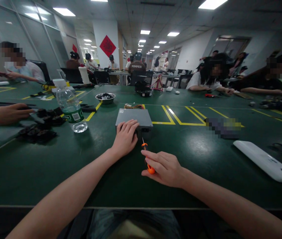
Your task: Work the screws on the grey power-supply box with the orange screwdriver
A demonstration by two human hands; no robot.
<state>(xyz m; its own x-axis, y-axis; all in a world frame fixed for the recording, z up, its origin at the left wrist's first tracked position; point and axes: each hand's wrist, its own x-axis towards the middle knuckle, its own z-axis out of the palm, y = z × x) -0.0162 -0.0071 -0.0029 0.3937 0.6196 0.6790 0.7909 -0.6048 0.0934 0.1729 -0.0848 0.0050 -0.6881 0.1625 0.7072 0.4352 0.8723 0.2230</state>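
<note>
A grey metal computer power supply [139,115] lies on the green table in front of me, with a bundle of coloured wires [134,106] behind it. My left hand [125,136] is closed over its near left part, fingers on the top and thumb at the front side. Between the fingers of my right hand [167,168] is a screwdriver [151,169] with an orange and black handle. Its thin shaft points up and away, the tip close to the front face of the power supply. Whether the tip touches it I cannot tell.
A water bottle [73,111] stands on the left, near black parts [37,132] and a co-worker's hand [6,114]. Behind is a metal bowl [105,97] of small dark pieces. A white slab-like device [266,161] lies on the right. Other people sit around the table.
</note>
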